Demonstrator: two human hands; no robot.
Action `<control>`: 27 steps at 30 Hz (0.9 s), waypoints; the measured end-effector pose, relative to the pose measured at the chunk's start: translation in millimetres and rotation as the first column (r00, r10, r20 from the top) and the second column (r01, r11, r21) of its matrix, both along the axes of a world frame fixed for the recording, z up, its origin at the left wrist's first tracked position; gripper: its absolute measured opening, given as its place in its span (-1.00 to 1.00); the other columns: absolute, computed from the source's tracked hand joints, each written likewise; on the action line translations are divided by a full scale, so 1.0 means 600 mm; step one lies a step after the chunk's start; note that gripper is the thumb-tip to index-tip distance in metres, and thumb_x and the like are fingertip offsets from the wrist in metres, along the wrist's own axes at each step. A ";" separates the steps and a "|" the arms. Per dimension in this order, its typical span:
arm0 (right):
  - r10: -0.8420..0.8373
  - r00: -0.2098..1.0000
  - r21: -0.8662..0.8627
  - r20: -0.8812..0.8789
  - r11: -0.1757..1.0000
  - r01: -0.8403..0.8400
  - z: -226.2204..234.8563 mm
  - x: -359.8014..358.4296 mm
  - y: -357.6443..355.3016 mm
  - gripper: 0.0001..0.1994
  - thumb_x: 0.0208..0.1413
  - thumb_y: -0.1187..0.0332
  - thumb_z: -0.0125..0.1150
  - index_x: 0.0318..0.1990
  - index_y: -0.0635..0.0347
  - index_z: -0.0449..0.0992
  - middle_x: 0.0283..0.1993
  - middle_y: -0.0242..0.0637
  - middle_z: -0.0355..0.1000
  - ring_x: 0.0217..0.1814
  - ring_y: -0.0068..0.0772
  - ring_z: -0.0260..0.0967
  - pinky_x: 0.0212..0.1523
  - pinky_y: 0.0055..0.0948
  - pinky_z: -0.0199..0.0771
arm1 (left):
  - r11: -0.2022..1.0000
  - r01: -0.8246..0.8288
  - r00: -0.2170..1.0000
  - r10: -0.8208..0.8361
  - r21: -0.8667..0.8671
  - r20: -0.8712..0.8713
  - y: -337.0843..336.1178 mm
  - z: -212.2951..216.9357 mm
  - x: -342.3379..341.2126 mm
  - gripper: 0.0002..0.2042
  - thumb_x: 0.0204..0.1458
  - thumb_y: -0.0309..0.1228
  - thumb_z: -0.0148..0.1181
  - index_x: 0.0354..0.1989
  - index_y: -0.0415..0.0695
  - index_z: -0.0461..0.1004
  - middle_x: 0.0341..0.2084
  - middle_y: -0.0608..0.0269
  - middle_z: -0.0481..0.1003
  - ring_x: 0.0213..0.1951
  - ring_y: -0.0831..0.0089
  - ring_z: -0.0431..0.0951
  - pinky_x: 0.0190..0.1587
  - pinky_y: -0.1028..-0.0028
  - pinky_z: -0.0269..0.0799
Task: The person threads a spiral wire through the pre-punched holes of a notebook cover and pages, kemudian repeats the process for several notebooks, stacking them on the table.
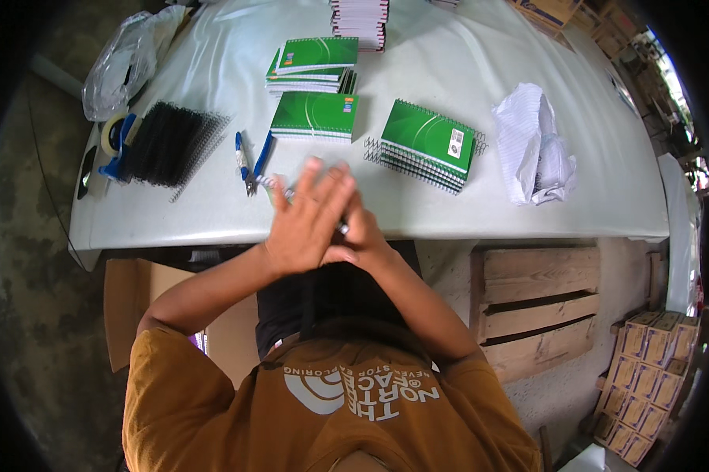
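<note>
Between my two hands, just past the table's near edge, is a spiral notebook seen edge-on; only its wire-bound ends show, and its covers are hidden. My left hand lies across it with fingers stretched out, slightly blurred. Behind that, my right hand is curled around the notebook's nearer end, its fingers partly covered. Blue-handled pliers lie splayed on the table just left of the hands. Straight ahead sits a neat pile of green notebooks. To the right, another green stack has loose wire coils poking out at its sides.
Black wire coils lie in a heap at left, beside a tape dispenser and a clear plastic bag. More green notebooks and a taller pile stand farther back. Crumpled white paper rests at right. A cardboard box and a wooden pallet are below.
</note>
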State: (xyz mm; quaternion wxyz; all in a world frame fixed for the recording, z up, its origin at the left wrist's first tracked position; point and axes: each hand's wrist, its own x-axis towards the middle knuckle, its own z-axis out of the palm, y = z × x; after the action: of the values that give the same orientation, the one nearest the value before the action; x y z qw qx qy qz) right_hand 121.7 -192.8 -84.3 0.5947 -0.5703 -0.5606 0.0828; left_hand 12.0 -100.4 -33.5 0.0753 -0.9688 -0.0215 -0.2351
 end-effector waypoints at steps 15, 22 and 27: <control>-0.056 0.960 -0.189 -0.275 0.982 0.004 0.027 0.013 -0.010 -0.32 0.03 0.48 0.17 0.25 0.13 -0.09 -0.23 0.17 0.43 -0.12 0.25 0.39 -0.21 -0.11 0.40 | 0.884 0.126 0.957 -0.228 -0.451 -0.178 0.025 0.131 0.046 -0.84 -0.14 -0.39 0.27 -0.35 -0.07 0.49 -0.39 0.28 0.49 -0.28 0.29 0.47 -0.21 0.36 0.23; -0.020 0.987 -0.182 -0.161 0.983 -0.010 0.022 0.033 -0.005 -0.41 0.03 0.50 0.10 0.20 0.17 -0.01 -0.20 0.16 0.40 -0.09 0.24 0.34 -0.19 -0.05 0.38 | 0.881 0.139 0.946 -0.254 -0.453 -0.203 0.025 0.131 0.064 -0.85 -0.17 -0.46 0.25 -0.37 -0.08 0.48 -0.45 0.28 0.45 -0.33 0.27 0.45 -0.27 0.34 0.23; -0.051 0.994 -0.119 -0.098 0.992 0.039 -0.003 0.039 -0.004 -0.76 -0.02 0.46 0.12 -0.14 0.23 0.38 -0.16 -0.09 0.42 -0.12 0.02 0.37 0.07 -0.13 0.25 | 0.908 0.173 0.964 -0.235 -0.381 -0.122 0.002 0.136 0.073 -0.77 -0.23 -0.45 0.30 -0.33 -0.06 0.47 -0.44 0.28 0.44 -0.30 0.27 0.44 -0.20 0.34 0.21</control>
State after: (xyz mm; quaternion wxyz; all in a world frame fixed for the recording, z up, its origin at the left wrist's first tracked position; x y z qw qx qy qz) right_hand 145.1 -195.0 -86.2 0.5894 -0.6119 -0.5110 0.1309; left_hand 55.9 -99.5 48.0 -0.1308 -0.9787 0.0428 -0.1526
